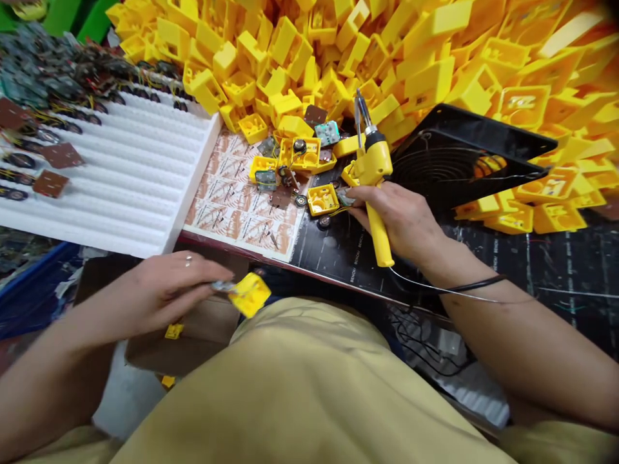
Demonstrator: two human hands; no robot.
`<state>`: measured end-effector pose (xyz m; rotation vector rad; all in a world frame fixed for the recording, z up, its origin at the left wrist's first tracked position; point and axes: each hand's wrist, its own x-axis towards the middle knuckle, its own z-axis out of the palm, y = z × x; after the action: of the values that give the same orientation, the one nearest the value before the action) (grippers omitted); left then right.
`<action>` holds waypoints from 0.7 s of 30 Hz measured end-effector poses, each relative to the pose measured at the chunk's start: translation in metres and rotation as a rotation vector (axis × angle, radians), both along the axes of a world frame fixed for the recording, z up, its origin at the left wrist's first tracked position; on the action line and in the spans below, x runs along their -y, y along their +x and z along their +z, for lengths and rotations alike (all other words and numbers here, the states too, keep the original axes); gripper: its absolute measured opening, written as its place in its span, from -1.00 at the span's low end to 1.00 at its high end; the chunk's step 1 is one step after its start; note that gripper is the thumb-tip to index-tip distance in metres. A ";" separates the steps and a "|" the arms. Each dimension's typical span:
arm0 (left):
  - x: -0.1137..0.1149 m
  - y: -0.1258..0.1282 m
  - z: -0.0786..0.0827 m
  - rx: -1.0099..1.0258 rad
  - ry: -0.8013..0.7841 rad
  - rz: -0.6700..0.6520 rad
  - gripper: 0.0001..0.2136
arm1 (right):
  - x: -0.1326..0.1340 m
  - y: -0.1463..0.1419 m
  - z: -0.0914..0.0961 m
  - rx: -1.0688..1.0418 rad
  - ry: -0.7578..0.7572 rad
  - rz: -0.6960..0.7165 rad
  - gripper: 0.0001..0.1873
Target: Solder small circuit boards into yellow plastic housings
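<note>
My left hand, closed at the table's front edge, pinches a small circuit board. A yellow plastic case hangs at the board's end, slightly blurred. In my right hand is a yellow soldering gun, its metal tip pointing away from me and up. The right fingertips also touch a small board with thin wires, beside an open yellow case on the table. Small round black parts lie by that case. Further open cases with boards sit just beyond.
A big heap of yellow cases fills the back. A black fan stands right of the gun. On the left, a white ridged foam tray carries wired boards. Solder wire trails from the gun across my right forearm.
</note>
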<state>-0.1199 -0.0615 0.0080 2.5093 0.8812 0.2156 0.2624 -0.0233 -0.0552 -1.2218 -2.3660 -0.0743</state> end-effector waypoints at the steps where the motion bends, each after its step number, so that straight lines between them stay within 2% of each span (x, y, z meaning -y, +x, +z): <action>1: 0.001 -0.017 0.002 -0.049 -0.044 -0.052 -0.62 | 0.002 0.000 0.000 -0.030 -0.005 0.012 -0.78; 2: 0.002 -0.032 0.002 -0.125 -0.067 -0.068 -0.59 | 0.004 0.001 0.001 -0.060 -0.016 0.022 -0.77; 4: 0.004 -0.048 -0.001 -0.194 0.018 -0.064 -0.59 | 0.009 0.003 0.002 -0.096 -0.037 0.041 -0.76; 6: 0.004 -0.038 -0.005 -0.229 0.112 -0.044 -0.69 | 0.013 0.005 0.003 -0.079 -0.037 0.038 -0.75; 8: -0.002 -0.001 -0.009 -0.261 0.132 -0.072 -0.79 | 0.018 0.007 0.004 0.000 -0.001 -0.009 -0.75; 11: -0.024 0.077 -0.017 -0.211 0.392 0.044 -0.70 | 0.023 0.008 0.004 0.191 0.071 -0.120 -0.70; 14: -0.054 0.138 -0.030 -0.183 0.501 0.000 -0.66 | 0.022 0.009 0.009 0.272 0.046 -0.117 -0.76; 16: -0.070 0.160 -0.038 -0.240 0.510 -0.029 -0.59 | 0.015 0.009 0.019 0.235 0.030 -0.079 -0.76; 18: -0.082 0.170 -0.039 -0.312 0.486 -0.009 -0.60 | 0.004 0.006 0.036 0.202 0.045 -0.068 -0.72; 21: -0.092 0.169 -0.021 -0.263 0.385 0.077 -0.64 | -0.013 0.001 0.066 0.176 0.072 -0.121 -0.67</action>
<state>0.0493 0.0304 -0.0127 2.9105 1.1325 0.0860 0.2634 -0.0103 0.0110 -1.3726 -2.4106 -0.3159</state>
